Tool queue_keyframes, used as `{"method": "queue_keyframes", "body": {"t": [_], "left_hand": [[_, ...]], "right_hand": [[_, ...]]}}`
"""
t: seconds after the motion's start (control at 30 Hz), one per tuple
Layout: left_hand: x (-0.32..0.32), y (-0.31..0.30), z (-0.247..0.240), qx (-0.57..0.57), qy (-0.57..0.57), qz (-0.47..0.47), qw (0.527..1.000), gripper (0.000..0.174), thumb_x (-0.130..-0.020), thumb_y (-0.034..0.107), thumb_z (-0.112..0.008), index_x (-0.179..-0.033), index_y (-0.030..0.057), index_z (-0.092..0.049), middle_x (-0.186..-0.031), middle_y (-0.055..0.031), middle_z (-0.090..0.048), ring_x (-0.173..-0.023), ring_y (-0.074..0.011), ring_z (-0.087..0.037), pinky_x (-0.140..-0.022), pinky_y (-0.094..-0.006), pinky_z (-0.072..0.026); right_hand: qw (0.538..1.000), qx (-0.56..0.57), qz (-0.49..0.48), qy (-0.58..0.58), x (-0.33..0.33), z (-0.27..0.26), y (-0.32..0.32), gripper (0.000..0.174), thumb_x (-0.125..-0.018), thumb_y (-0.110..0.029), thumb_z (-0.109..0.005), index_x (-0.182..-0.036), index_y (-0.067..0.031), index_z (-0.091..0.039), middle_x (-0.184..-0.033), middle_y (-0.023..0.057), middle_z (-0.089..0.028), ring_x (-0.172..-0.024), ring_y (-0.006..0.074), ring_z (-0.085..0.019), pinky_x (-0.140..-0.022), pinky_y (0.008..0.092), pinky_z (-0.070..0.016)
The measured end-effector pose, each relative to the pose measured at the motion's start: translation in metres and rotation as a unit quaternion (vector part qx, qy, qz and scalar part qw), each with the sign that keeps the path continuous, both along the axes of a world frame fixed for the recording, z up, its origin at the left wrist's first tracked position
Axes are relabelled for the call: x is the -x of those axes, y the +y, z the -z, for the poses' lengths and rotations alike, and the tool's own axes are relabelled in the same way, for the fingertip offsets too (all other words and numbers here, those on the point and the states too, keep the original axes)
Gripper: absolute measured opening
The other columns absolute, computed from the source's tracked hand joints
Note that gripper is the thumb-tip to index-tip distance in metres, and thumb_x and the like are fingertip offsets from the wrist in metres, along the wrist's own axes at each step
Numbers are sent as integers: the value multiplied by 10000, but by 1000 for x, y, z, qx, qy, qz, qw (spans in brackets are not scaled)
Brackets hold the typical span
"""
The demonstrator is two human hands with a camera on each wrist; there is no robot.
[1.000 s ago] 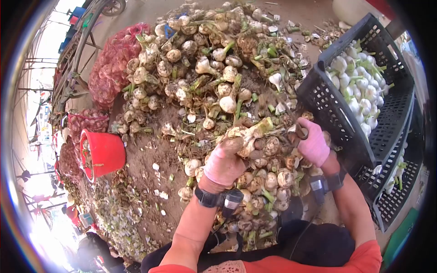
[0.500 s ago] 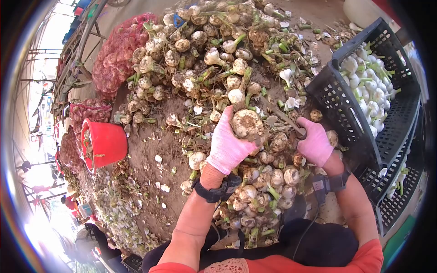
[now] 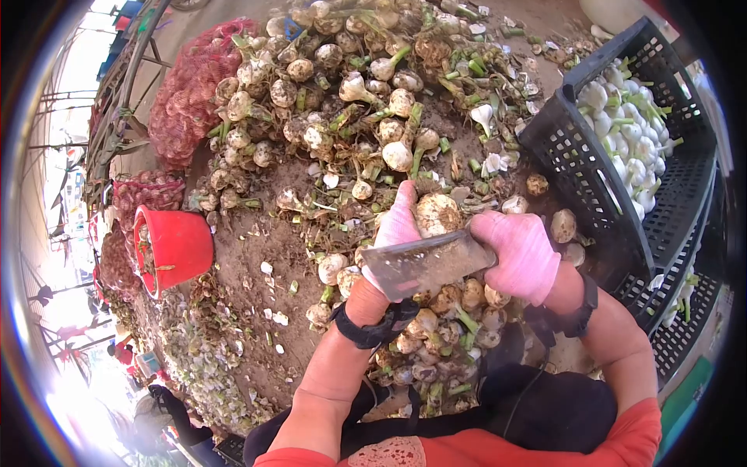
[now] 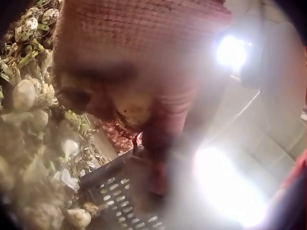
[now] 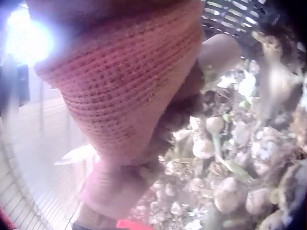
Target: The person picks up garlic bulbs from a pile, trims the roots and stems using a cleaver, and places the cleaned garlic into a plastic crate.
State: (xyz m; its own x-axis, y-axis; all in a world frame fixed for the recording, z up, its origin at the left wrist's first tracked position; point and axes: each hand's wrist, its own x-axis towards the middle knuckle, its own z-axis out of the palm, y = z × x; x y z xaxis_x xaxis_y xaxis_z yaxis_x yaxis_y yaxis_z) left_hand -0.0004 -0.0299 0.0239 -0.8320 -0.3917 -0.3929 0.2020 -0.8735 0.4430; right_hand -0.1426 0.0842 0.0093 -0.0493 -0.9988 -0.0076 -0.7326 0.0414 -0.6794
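Note:
My left hand (image 3: 393, 229), in a pink knit glove, holds a soil-marked garlic bulb (image 3: 437, 213) with the thumb up along its left side. In the left wrist view the bulb (image 4: 134, 108) shows pale beneath the blurred glove. A knife with a broad, dirty blade (image 3: 428, 265) is gripped in my gloved right hand (image 3: 523, 253). Its blade points left, crossing just in front of the bulb and overlapping the left palm in the head view. The right wrist view has mostly the glove's ribbed back (image 5: 124, 91); the knife handle is hidden in the fist.
Untrimmed garlic (image 3: 327, 109) is heaped ahead, with more bulbs (image 3: 443, 327) below the hands. To the right, a black crate (image 3: 580, 179) holds cleaned white garlic (image 3: 630, 140). A red bucket (image 3: 183, 247) and red mesh sacks (image 3: 194, 93) stand left.
The left hand has turned the bulb over from its stem-up hold and now keeps it slightly higher. The right hand has swung the knife blade leftward, across the front of the bulb.

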Motion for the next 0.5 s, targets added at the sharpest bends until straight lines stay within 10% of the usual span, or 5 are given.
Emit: {"method": "queue_keyframes", "body": {"t": [0.1, 0.33, 0.43, 0.5], "left_hand": [[2, 1, -3, -240, -56, 6, 969, 294, -916, 86, -538, -1192, 56, -440, -1014, -62, -600, -890, -136, -608, -777, -274, -522], [-13, 15, 42, -96, -6, -47, 994, 454, -944, 467, -444, -1099, 46, -515, -996, -89, -626, -883, -204, -624, -807, -350, -515], [-19, 9, 56, -325, 106, 2, 940, 593, -953, 516, -396, -1222, -4, -490, -1181, -153, -574, -1059, -280, -558, -978, -397, -422], [-18, 16, 22, -228, -100, -9, 969, 525, -953, 493, -418, -1177, 32, -532, -1139, -132, -600, -1047, -248, -561, -946, -391, -440]], "right_hand": [[999, 38, 10, -16, -1, 18, 0, 253, -636, -182, -676, -841, -89, -561, -769, 115, -576, -723, 338, -598, -627, 428, -470], [995, 99, -3, 12, -3, 42, -7, 258, -641, -223, -695, -831, -106, -564, -732, 94, -549, -670, 315, -579, -602, 411, -459], [996, 91, 6, 16, 4, 53, -10, 218, -649, -188, -676, -816, -106, -563, -755, 97, -562, -690, 326, -589, -607, 418, -468], [996, 65, 48, 34, 9, 63, -12, 182, -671, -136, -641, -831, -87, -568, -781, 120, -598, -729, 358, -601, -636, 434, -485]]}}
